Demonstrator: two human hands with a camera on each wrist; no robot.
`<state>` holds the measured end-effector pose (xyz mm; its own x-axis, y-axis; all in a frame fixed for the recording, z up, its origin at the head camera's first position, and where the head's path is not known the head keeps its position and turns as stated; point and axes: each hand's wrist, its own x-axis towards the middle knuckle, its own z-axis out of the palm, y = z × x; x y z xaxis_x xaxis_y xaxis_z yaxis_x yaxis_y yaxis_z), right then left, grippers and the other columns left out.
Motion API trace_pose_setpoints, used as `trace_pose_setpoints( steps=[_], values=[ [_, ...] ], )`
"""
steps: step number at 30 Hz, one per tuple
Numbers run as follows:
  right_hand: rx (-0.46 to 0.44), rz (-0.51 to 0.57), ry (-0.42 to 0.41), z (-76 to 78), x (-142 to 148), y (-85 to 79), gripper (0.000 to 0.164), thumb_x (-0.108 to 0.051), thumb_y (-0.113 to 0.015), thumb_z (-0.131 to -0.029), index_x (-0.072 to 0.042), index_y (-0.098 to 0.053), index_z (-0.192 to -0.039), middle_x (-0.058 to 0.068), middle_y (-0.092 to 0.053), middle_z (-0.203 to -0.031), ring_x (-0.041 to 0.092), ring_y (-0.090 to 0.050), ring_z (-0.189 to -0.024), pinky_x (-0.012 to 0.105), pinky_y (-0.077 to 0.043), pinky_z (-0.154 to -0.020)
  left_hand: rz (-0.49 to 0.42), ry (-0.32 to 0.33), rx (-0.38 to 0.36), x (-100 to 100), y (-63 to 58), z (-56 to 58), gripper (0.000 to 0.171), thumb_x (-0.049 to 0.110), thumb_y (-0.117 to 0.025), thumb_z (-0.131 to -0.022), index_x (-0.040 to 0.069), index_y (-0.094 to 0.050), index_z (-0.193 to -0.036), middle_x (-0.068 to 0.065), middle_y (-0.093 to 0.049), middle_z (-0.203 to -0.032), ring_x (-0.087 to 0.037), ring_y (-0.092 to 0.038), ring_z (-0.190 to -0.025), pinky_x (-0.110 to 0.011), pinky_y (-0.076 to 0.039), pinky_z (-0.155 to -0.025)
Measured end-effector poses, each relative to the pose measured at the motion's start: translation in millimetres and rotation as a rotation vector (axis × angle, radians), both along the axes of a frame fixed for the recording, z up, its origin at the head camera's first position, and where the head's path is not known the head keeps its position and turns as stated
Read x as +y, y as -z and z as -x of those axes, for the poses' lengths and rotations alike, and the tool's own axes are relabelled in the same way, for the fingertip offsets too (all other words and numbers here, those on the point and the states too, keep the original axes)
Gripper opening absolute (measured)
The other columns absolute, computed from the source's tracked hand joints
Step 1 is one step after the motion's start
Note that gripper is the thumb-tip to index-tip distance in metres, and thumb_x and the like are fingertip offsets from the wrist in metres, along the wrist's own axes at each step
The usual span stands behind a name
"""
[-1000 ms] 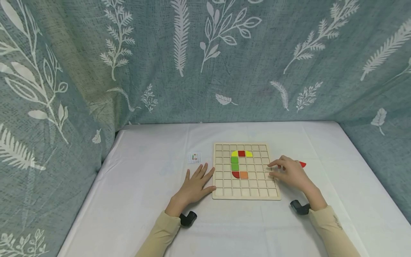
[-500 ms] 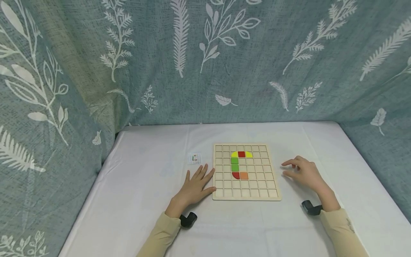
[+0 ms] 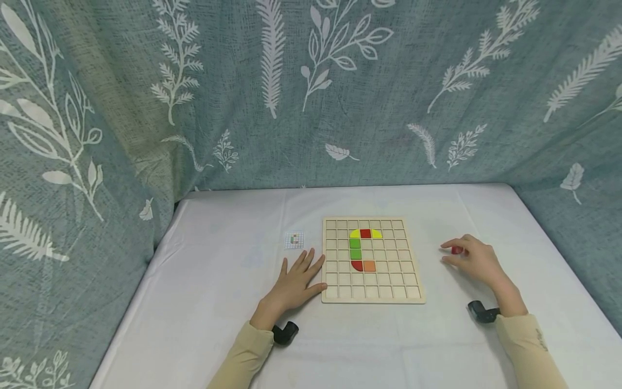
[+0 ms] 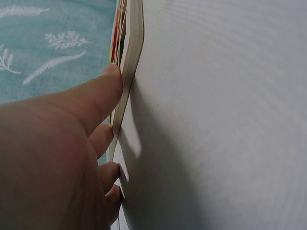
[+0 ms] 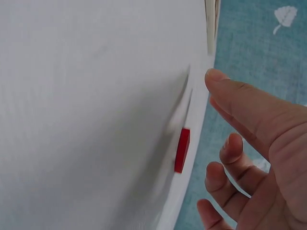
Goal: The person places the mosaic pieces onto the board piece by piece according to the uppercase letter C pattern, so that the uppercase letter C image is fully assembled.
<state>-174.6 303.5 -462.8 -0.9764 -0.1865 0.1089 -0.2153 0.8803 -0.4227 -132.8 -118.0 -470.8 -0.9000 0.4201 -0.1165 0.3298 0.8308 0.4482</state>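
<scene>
My left hand (image 3: 291, 283) lies on the table with its fingers spread, the thumb and fingertips touching the left edge of a wooden grid board (image 3: 371, 292). Set in the board are two green squares (image 3: 356, 248), a dark red square (image 3: 365, 233), yellow quarter-round pieces (image 3: 377, 234), a red quarter-round piece (image 3: 357, 265) and an orange square (image 3: 369, 266). To the right of the board, my right hand (image 3: 476, 260) hovers with thumb and index apart, holding nothing. A loose red piece (image 5: 182, 150) lies on the cloth below it, partly hidden in the head view.
A small printed card (image 3: 293, 240) with a coloured grid pattern lies left of the board. White cloth (image 3: 204, 302) covers the table. Behind it hangs a teal leaf-patterned curtain (image 3: 233, 81). Each wrist carries a black camera (image 3: 483, 312).
My right hand has moved right, away from the board's right edge, to above the loose red piece. The left hand and the pieces in the board have stayed put.
</scene>
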Motion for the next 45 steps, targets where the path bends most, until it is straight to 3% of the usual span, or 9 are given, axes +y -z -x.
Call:
trace_pose_setpoints(
  steps=[26,45],
  values=[
    [-0.034,-0.034,0.051,5.5,27.9,0.2,0.028,-0.02,-0.072,-0.08,-0.003,-0.067,-0.103,0.007,-0.052,-0.078,0.017,-0.043,-0.066,0.027,-0.031,-0.054,-0.001,0.008,0.008,-0.4,2.8,-0.6,0.066,0.047,-0.048,-0.092,0.017,-0.028,-0.147,-0.012,-0.017,-0.154,-0.031,-0.011,-0.142,-0.064,-0.003,-0.108],
    [-0.022,-0.025,0.02,5.3,7.8,-0.8,0.026,-0.021,-0.074,-0.079,-0.004,-0.069,-0.098,0.006,-0.052,-0.076,0.016,-0.042,-0.065,0.027,-0.033,-0.054,0.004,0.006,0.005,-1.3,2.8,0.2,0.066,0.048,-0.048,-0.092,0.017,-0.027,-0.147,-0.011,-0.016,-0.154,-0.031,-0.01,-0.143,-0.063,-0.002,-0.109]
  ],
)
